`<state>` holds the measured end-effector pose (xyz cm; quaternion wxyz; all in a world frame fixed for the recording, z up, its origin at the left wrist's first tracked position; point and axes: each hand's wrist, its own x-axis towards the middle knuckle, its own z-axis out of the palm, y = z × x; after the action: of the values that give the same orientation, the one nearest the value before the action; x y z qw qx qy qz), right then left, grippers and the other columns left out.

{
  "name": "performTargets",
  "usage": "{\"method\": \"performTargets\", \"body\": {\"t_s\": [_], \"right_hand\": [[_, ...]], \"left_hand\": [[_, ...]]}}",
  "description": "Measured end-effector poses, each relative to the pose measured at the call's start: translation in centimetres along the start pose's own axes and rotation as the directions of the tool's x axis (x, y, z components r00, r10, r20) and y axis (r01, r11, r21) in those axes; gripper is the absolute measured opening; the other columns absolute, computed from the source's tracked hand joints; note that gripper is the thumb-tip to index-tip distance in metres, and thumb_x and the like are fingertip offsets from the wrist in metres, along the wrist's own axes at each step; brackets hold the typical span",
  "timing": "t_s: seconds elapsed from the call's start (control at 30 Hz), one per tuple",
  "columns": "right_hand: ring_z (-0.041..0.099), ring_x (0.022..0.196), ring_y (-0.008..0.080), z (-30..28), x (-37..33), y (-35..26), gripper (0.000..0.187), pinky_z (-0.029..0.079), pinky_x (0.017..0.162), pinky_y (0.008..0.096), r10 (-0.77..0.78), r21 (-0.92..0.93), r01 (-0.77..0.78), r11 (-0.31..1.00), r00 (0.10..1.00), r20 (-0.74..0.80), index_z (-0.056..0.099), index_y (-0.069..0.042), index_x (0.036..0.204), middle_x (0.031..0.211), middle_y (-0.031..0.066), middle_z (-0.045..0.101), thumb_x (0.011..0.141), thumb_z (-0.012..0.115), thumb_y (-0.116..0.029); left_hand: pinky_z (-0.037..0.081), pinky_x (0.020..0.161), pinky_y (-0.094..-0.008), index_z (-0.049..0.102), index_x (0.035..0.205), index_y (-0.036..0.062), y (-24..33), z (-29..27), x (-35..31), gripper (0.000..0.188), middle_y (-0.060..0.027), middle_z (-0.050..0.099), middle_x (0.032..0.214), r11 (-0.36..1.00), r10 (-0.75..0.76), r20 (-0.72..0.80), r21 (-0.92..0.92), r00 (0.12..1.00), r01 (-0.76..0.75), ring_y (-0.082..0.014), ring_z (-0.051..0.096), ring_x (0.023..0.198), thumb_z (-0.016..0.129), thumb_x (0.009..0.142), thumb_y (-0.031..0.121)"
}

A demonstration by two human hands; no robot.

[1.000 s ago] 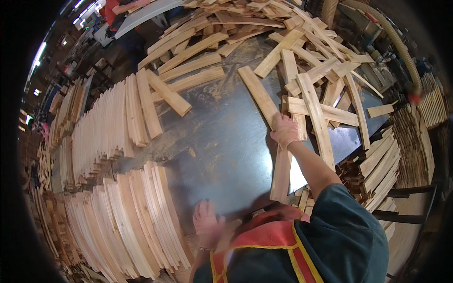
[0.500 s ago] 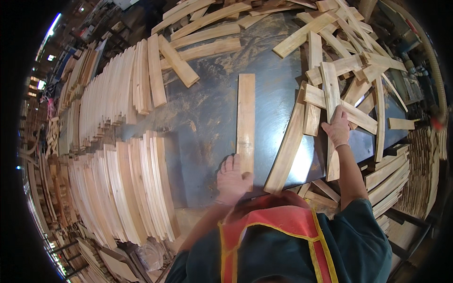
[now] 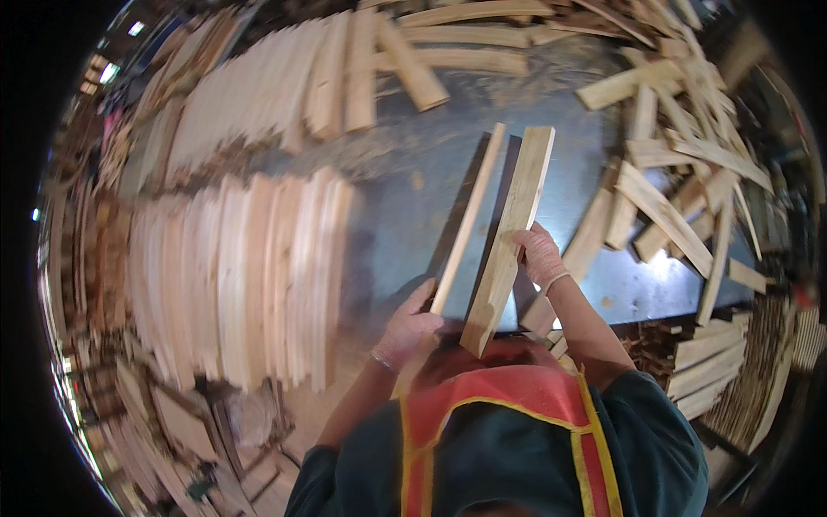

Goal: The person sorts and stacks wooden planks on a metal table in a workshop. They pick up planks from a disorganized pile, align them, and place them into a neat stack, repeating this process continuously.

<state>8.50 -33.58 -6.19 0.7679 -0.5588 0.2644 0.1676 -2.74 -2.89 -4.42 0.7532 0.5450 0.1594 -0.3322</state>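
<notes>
My left hand is closed around the near end of a narrow wooden slat, which is tipped up on its edge above the dark tabletop. To its right, my right hand grips a wider wooden board by its right edge, near the middle. The board is lifted and tilted, its near end close to my apron. The two pieces lean the same way, with a gap between them. Both hands wear pale gloves. The fingers behind the slat and under the board are partly hidden.
On the left, a near row of boards and a far row stand packed side by side. A jumbled heap of boards covers the table's right side. More boards are stacked at lower right, beyond the dark metal tabletop.
My right hand has drawn a board leftward out of the heap and raised it. My left hand has tilted its slat up from lying flat. The view has shifted.
</notes>
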Motion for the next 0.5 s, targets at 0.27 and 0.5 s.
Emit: {"method": "performTargets", "body": {"t_s": [0.27,0.5], "right_hand": [[0.069,0.113,0.0365,20.4,-3.2,8.8,0.06,0.053,0.103,0.042,0.074,-0.524,0.147,0.839,0.923,0.378,0.055,0.003,0.143,0.123,0.0254,0.073,0.097,0.065,-0.034],[0.066,0.112,0.0243,23.7,-0.5,8.7,0.047,0.053,0.097,0.0364,0.046,-0.349,0.33,0.877,0.666,0.745,0.066,-0.001,0.133,0.12,0.0118,0.071,0.097,0.065,-0.031]], "left_hand": [[0.049,0.106,-0.0517,0.055,0.144,0.007,2.8,-3.9,-10.9,0.054,-0.0264,0.055,0.145,0.241,0.302,-0.164,0.966,0.939,0.092,-0.0449,0.056,0.13,0.068,0.096,0.027],[0.036,0.121,-0.0547,0.048,0.156,0.0055,0.8,-8.3,-11.8,0.079,-0.0211,0.047,0.158,0.129,0.622,-0.347,0.93,0.702,0.345,-0.043,0.042,0.147,0.075,0.087,0.033]]}}
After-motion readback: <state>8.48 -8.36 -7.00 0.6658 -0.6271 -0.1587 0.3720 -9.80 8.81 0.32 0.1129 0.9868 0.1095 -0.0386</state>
